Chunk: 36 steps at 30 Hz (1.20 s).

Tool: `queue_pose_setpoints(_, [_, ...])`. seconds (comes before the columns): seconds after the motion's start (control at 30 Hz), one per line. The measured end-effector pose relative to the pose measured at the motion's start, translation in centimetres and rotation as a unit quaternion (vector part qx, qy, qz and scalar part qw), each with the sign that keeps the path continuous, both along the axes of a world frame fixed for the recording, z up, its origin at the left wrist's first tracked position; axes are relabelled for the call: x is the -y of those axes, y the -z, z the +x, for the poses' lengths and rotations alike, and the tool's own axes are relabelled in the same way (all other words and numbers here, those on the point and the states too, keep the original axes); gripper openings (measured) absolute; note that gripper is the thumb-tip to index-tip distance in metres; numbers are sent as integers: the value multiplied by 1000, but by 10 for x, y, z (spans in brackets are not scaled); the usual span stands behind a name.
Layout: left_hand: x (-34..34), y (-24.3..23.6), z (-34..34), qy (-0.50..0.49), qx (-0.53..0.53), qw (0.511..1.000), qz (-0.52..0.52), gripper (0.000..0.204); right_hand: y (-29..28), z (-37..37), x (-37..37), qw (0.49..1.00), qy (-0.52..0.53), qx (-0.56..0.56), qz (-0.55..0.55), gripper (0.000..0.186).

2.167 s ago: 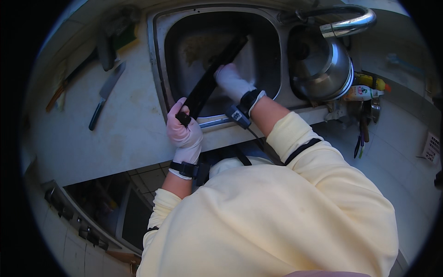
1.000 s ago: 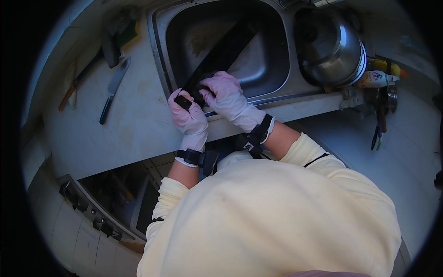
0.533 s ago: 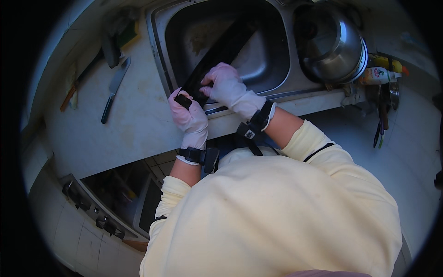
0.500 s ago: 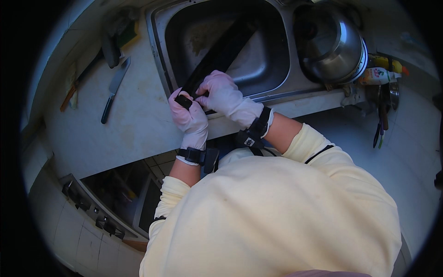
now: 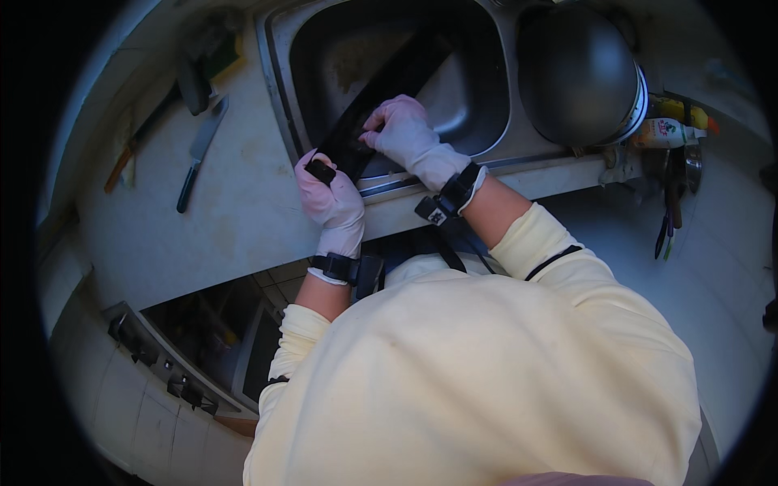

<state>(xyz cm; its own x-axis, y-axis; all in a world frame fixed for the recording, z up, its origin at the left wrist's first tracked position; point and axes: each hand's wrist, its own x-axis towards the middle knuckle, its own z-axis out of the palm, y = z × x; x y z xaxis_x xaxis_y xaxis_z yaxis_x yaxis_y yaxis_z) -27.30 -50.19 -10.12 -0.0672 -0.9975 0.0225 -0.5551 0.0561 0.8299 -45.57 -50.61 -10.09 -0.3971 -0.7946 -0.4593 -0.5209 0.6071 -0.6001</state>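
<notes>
A long, flat black panel (image 5: 405, 73) lies slantwise across the steel sink (image 5: 506, 121), its far end deep in the basin and its near end over the front rim. My gloved left hand (image 5: 324, 190) is closed around that near end, the thumb bent over a small dark corner. Over the panel's middle part is my gloved right hand (image 5: 409, 138), fingers curled in a pinch. Whether anything small sits between those fingertips is hidden. Both gloves are white with pinkish fingers, and a black strap band circles each wrist.
On the counter (image 5: 243, 194) left of the sink lie a dark-handled knife (image 5: 203, 146) and a wooden-handled tool (image 5: 121, 166). A large rounded metal pot (image 5: 575, 77) stands right of the sink, near a white bottle (image 5: 660, 132) and hanging utensils (image 5: 671, 202). A stove (image 5: 166, 364) is at lower left.
My right hand has slid up and away along the panel, from beside my left hand toward the basin. My left hand keeps its hold on the near end.
</notes>
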Motion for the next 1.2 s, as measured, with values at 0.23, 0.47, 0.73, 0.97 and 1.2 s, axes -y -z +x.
queue_pose_setpoints(0.23, [1, 1, 2, 3, -28, 1000, -14, 33, -5, 2, 2, 996, -64, -34, 47, 23])
queue_pose_setpoints(0.47, [2, 2, 1, 8, -14, 1000, -13, 32, -10, 16, -5, 994, -31, -84, -56, 22])
queue_pose_setpoints(0.73, [0, -3, 2, -4, 2, 1000, 8, 32, -22, -4, 18, 985, -113, 41, 124, 32])
queue_pose_setpoints(0.97, [1, -5, 2, 7, -10, 1000, -4, 30, -46, 17, 22, 964, -199, -30, 173, 40])
queue_pose_setpoints(1.2, [-1, -6, 9, 27, 0, 1000, -9, 30, -40, 0, 9, 998, -47, 12, 41, 32])
